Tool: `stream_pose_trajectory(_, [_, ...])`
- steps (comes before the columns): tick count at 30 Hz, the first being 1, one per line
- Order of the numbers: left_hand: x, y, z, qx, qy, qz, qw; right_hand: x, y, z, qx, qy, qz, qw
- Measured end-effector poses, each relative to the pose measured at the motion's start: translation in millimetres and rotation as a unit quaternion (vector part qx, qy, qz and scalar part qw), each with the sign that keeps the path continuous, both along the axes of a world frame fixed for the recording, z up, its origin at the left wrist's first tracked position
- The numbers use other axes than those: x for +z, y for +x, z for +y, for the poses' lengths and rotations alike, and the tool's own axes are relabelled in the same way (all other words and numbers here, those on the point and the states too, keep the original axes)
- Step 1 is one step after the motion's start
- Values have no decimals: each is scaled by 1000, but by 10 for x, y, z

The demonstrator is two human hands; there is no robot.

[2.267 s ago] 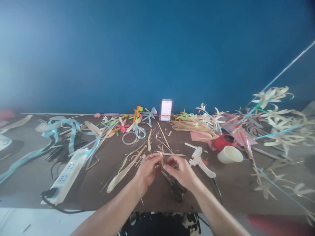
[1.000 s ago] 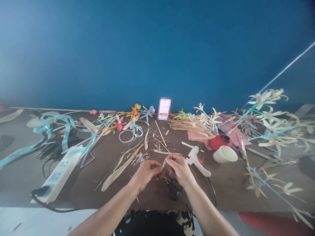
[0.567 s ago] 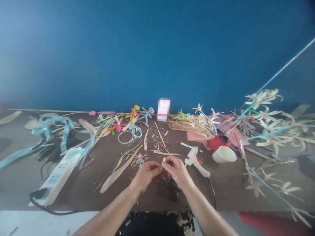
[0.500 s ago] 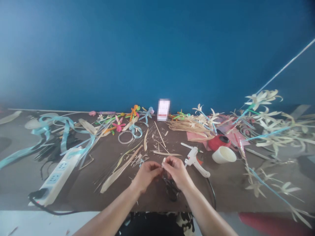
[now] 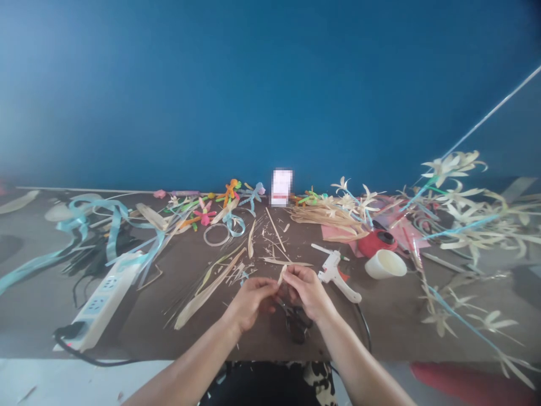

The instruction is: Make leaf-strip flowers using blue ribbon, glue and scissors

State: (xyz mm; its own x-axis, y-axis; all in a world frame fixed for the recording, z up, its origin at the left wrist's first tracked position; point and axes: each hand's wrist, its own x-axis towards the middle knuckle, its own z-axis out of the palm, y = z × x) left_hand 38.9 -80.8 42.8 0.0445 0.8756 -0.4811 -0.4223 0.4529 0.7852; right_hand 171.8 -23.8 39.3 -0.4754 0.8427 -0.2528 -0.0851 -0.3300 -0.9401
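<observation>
Straw strip (image 5: 282,274), pale, short and narrow, stands tilted above the near part of the brown table (image 5: 262,344), pinched between the fingertips of your left hand (image 5: 252,301) and right hand (image 5: 308,288). Dark scissors (image 5: 298,326) lie under your hands. A white glue gun (image 5: 337,274) sits just beside the right one, with loose straw scraps (image 5: 211,285) to the left.

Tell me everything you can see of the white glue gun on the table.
The glue gun is white, plastic by its look, lying on its side on the brown table. A pale stick juts from its far-left end; its long part points near-right, where a black cable seems to leave it. A reddish patch under it is too small to identify. It lies just right of the right hand, which pinches a straw strip; no hand touches it.
</observation>
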Motion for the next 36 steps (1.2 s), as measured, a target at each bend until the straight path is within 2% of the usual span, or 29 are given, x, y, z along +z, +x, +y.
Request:
stream_pose_trajectory(8, [-22, 13, 14, 12, -13, 7, 1000, -2, -19, -28, 6, 18, -14, 1000])
stream_pose_trajectory(12, [-34, 18, 7, 7, 11, 36, 999, -7, -31, -60, 3, 55, -45, 997])
stream_pose_trajectory(17, [-34, 20, 1, 37, 26, 78, 996, 30, -44, -87, 12, 97, -76, 992])
stream_pose_trajectory(25, [-48, 19, 11, 49, -28, -15, 998, -73, -25, -67, 3, 59, -65, 996])
stream_pose_trajectory(36, [-50, 16, 18, 46, -44, -17, 998, -114, -29, -46, -6, 14, -33, 999])
